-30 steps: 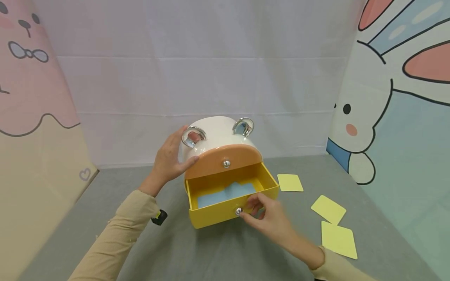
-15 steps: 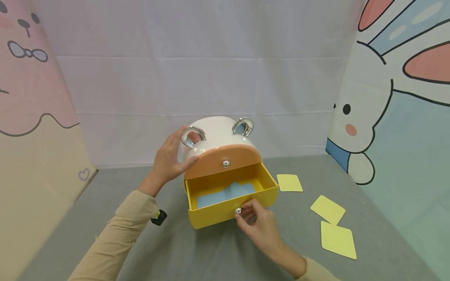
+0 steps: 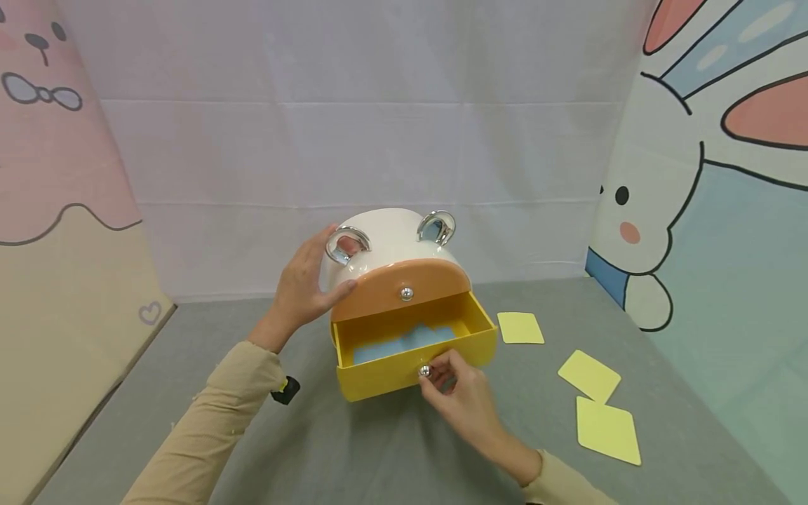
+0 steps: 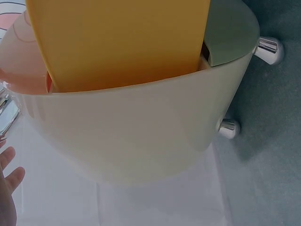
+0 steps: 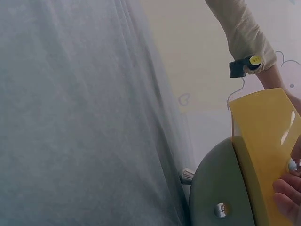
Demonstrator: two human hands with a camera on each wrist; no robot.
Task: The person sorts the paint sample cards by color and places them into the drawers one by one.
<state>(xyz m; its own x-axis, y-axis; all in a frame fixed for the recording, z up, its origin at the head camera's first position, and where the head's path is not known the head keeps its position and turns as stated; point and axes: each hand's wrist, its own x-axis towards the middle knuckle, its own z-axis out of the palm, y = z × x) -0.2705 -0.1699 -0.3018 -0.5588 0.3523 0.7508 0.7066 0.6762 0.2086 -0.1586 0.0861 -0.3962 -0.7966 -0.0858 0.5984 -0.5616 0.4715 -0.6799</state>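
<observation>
A white rounded box (image 3: 391, 235) with silver ears stands on the grey cloth. Its yellow drawer (image 3: 379, 379) is pulled out, with light blue paper (image 3: 407, 340) lying inside. My left hand (image 3: 301, 284) rests against the box's upper left side by one ear, thumb by the orange drawer front (image 3: 379, 291). At the yellow front, my right hand (image 3: 463, 400) pinches the silver knob (image 3: 425, 370) between thumb and fingers. In the right wrist view, a green drawer front (image 5: 218, 188) shows below the yellow drawer, closed.
Several yellow paper squares (image 3: 607, 429) lie to the right of the box on the grey cloth (image 3: 303, 449). Short silver feet (image 4: 229, 128) hold the box up. A white curtain (image 3: 379, 140) hangs behind it, with printed cartoon panels at both sides.
My right hand has closed its fingertips on the knob, and the yellow drawer has slid slightly inward. My left hand stays in place on the box.
</observation>
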